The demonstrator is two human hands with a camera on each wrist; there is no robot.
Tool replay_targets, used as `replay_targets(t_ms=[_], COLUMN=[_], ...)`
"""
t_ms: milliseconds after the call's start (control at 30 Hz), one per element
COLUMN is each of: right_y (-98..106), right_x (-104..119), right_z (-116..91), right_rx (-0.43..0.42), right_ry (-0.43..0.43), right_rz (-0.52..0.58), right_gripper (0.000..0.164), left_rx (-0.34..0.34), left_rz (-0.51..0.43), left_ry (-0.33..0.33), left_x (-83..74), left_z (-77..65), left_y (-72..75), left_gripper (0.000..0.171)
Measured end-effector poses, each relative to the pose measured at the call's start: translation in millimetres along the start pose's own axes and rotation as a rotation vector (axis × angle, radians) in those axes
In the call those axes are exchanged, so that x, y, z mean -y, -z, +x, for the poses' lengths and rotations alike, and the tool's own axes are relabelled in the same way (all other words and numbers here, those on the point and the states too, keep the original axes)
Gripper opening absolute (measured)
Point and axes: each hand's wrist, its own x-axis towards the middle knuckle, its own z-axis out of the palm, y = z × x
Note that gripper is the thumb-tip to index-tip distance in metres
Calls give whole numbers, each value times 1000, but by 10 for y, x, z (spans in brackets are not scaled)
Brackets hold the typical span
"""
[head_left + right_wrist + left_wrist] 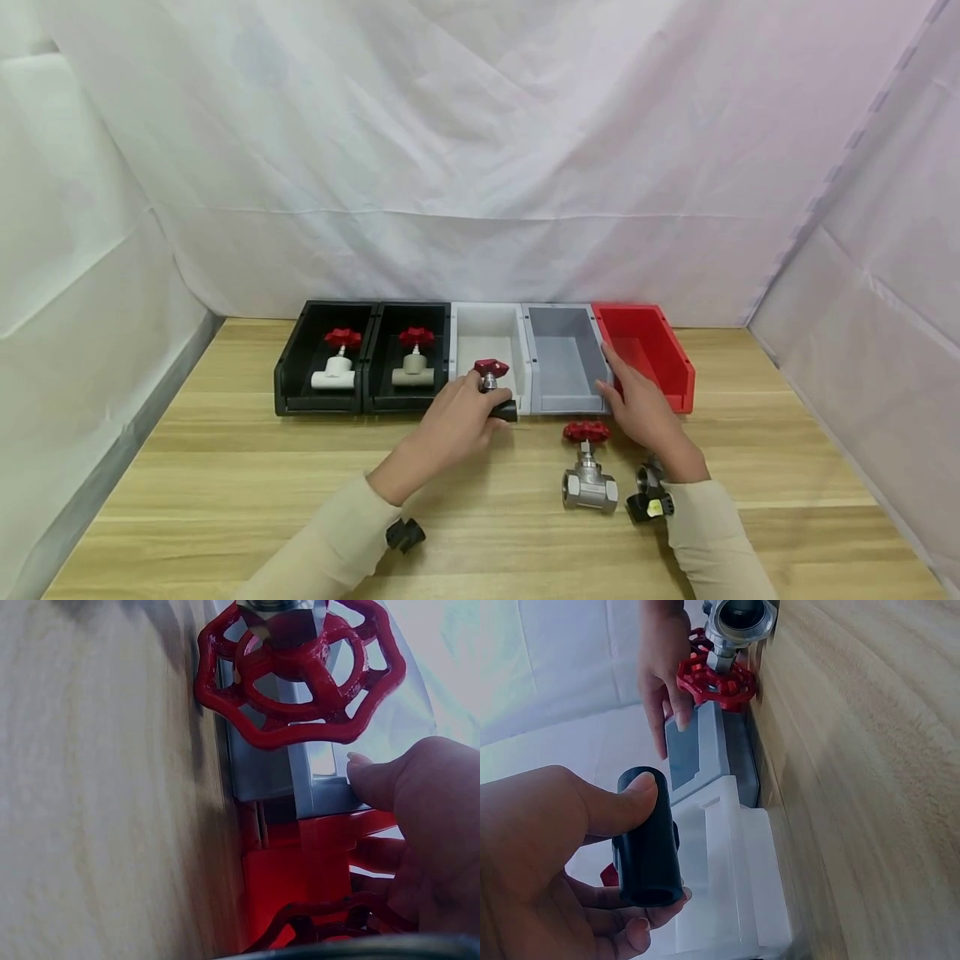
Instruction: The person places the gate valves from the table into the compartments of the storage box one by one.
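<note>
My left hand [457, 419] grips a black pipe valve [651, 847] by its body, thumb on one side and fingers on the other. The valve has a red handwheel [491, 367] and is at the front of the white bin [487, 318]. My right hand [647, 410] rests where the grey bin [562, 358] meets the red bin [643, 321], its fingers fairly straight and its thumb on the grey side. Near that hand, a steel valve [589, 485] with a red handwheel [300, 682] stands on the table.
Two black bins on the left hold a white valve [335, 372] and a beige valve [413, 370], both red-wheeled. A small black fitting [406, 535] lies by the left sleeve. Another dark valve [649, 498] with a yellow label is partly hidden by the right arm.
</note>
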Motion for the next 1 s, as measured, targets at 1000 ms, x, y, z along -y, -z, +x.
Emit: replay_targets(t_ms=[1000], right_y=[-21], right_x=[-6], right_z=[-8], right_rx=[-5], right_ry=[-4], right_rz=[13], right_gripper=[80], left_rx=[71], left_rz=[79], left_ry=[159], left_x=[136], left_z=[365], left_y=[-186], left_gripper=[24])
